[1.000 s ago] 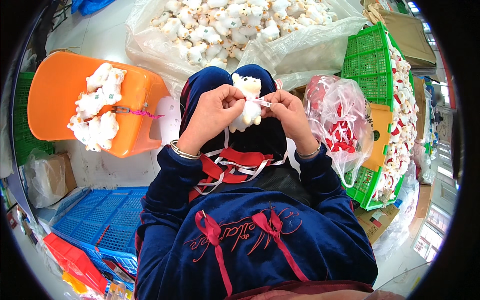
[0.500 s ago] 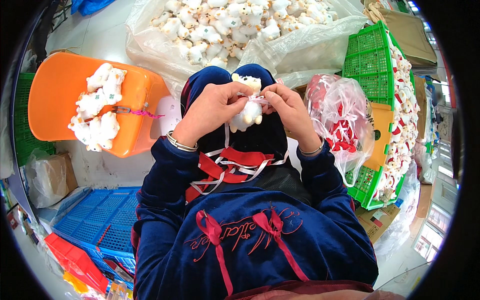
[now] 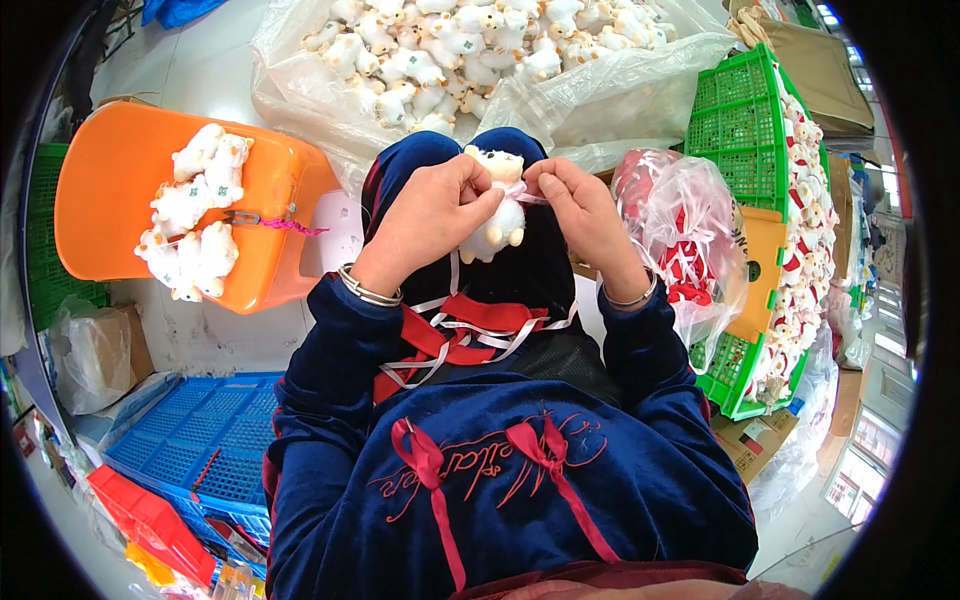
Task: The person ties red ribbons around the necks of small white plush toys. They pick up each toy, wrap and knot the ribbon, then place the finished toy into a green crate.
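Note:
A small white plush toy animal [image 3: 492, 232] is held upright over my lap, facing up, with a pale pink-white ribbon [image 3: 515, 192] around its neck. My left hand [image 3: 432, 218] is closed on the toy's left side at the neck, thumb and fingers pinched together. On the other side, my right hand [image 3: 590, 218] pinches the ribbon's end and draws it out to the right of the toy. Red fabric pieces with white ribbons [image 3: 470, 330] lie in a loose heap on my lap, below the toy.
An orange chair [image 3: 100, 210] at left holds several white plush toys [image 3: 200, 195] and thread snips [image 3: 242, 217]. Ahead lies a big clear bag [image 3: 590, 100] of plush toys. At right are a bag of red pieces [image 3: 690, 240] and a green crate [image 3: 735, 110]; blue crates [image 3: 200, 430] stand lower left.
My right hand has moved slightly up and right, away from the toy, pulling the ribbon end straighter. My left hand stays at the toy's neck, its fingers shifted slightly.

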`<state>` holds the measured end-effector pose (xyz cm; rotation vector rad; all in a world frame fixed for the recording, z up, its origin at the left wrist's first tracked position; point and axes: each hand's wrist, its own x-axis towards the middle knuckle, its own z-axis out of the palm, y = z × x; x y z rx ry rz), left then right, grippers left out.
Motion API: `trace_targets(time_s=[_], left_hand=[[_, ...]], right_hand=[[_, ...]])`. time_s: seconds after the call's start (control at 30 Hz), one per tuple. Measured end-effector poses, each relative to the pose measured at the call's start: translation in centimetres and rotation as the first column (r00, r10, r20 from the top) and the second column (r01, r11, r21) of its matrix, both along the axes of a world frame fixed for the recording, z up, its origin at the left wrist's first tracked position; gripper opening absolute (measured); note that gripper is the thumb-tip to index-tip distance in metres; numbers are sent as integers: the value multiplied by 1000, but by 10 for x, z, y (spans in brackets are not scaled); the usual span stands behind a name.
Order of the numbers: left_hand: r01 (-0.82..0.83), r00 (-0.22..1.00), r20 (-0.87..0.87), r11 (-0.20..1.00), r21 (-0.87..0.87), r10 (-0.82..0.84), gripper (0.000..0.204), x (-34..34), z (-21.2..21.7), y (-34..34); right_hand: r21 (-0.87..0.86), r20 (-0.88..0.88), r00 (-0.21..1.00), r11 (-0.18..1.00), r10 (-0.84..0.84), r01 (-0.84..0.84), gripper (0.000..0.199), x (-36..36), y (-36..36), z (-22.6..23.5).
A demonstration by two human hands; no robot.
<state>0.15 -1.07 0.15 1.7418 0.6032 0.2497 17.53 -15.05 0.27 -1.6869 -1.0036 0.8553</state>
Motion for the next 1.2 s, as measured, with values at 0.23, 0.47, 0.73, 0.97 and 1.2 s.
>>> trace_targets(time_s=[0.23,0.47,0.73,0.97,1.2], left_hand=[[-57,997,67,990,131,49,26,1,-10,0],[-25,1000,-13,996,80,26,23,-1,-1,-5],[-55,999,5,998,6,55,22,0,-3,-7],[-54,995,83,992,-112,63,22,-3,-17,-11],[-27,995,86,979,-200,45,22,-11,-23,-3]], right_hand=[[-112,348,932,991,103,-68,18,-3,7,26],[-81,114,993,997,-12,21,15,-14,8,16],[-67,-102,994,997,-44,37,16,-16,7,7],[-52,-86,996,999,-17,13,19,-15,2,-6],[-14,-243,970,1000,-12,9,18,-16,0,-8]])
